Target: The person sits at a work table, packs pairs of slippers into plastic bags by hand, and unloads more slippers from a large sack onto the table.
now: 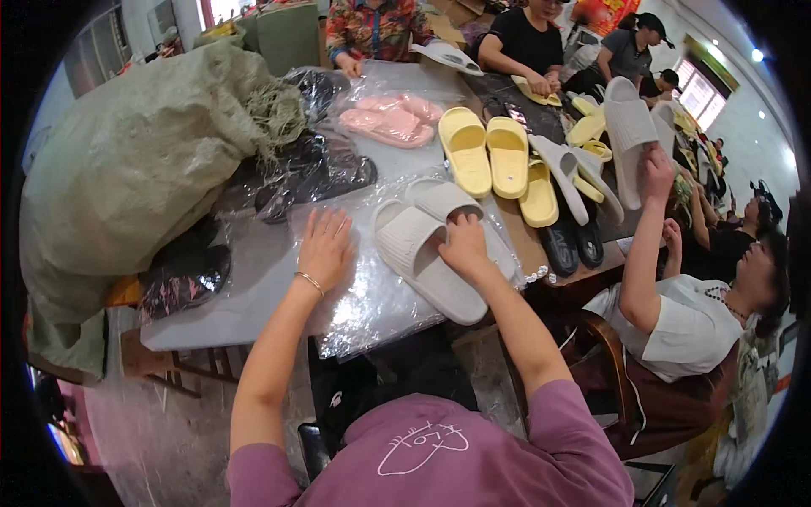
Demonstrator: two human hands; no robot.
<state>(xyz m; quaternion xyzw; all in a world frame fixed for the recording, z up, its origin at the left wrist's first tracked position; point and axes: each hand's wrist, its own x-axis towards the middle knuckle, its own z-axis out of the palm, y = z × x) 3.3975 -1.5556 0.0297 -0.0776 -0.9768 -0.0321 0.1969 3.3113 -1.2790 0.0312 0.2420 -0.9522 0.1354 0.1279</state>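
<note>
Slippers (446,287) in pale grey are laid side by side as a pair on clear plastic bags (363,317), with the strapped ends pointed away and the heels turned toward the near right. By the right hand (465,248) the pair is met directly: its fingers are curled down just beside the strap of the nearer slipper, and part of the second slipper is covered by it. Whether an edge is gripped there or only touched cannot be told, since the fingertips are hidden. The left hand (325,251) is spread flat, palm down, on the bags, to the left of the nearer slipper and a little apart from it.

Just beyond the pair, to the right, two yellow slippers (465,156) are set side by side, and black slippers (560,248) are placed farther right, near the table's edge. Toward the far side of the table (198,331), pink slippers (380,127) are wrapped in clear plastic; dark wrapped slippers (317,179) are heaped to the left, beside a bulky woven sack (135,152). At the right, a light-coloured slipper (629,127) is held up by a co-worker's hand (658,175).
</note>
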